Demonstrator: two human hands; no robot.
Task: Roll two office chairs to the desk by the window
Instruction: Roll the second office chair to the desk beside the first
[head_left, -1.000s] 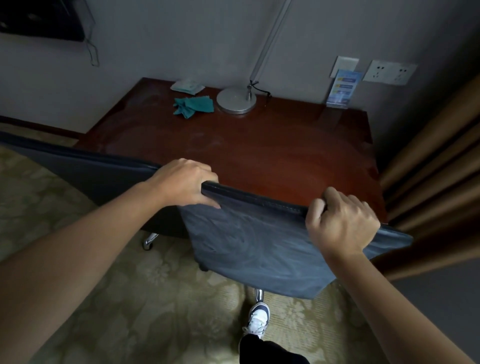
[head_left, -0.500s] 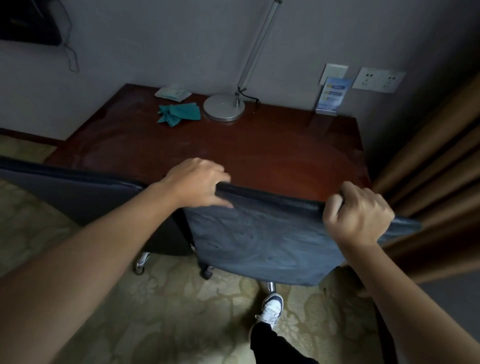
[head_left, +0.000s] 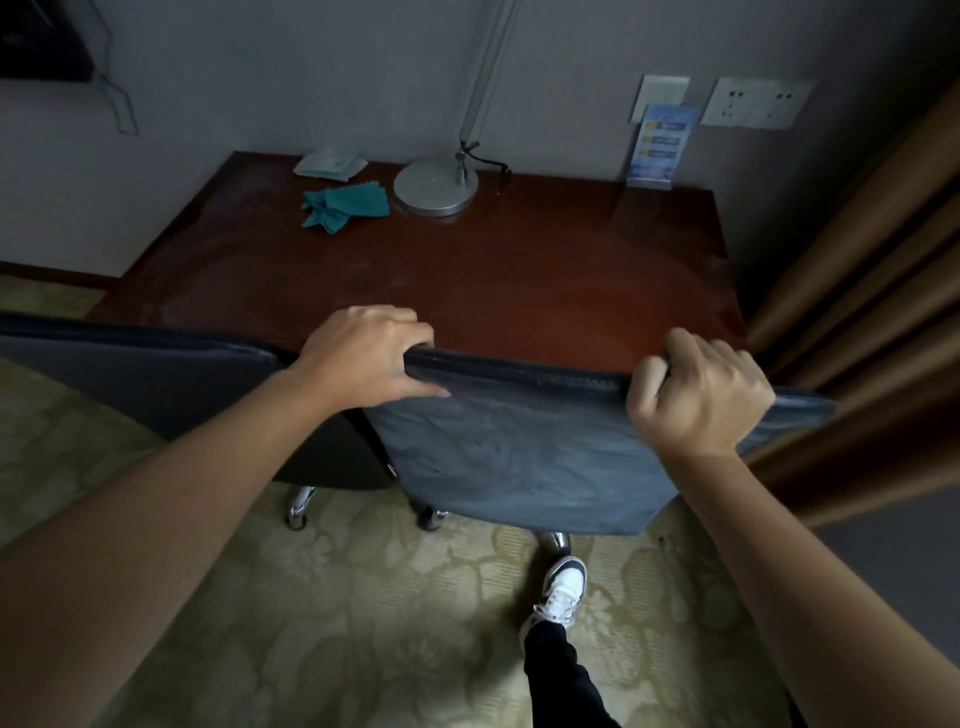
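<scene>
A dark blue-grey office chair (head_left: 524, 457) stands with its backrest against the near edge of the reddish-brown desk (head_left: 467, 280). My left hand (head_left: 363, 358) grips the top edge of the backrest on the left. My right hand (head_left: 701, 395) grips the same edge near its right corner. A second dark chair (head_left: 156, 374) stands to the left, its backrest also along the desk's near edge, touched by neither hand. Chrome legs and castors (head_left: 298, 512) show under both chairs.
On the desk are a silver lamp base (head_left: 435, 187), a teal cloth (head_left: 343, 208), a pale packet (head_left: 330, 163) and a blue card stand (head_left: 657, 148). Brown curtains (head_left: 872, 291) hang at the right. My foot in a white shoe (head_left: 561, 597) stands on patterned carpet.
The chair in my hands has rolled forward and a little right, closer to the desk, and my foot has stepped forward. Both hands keep their grip.
</scene>
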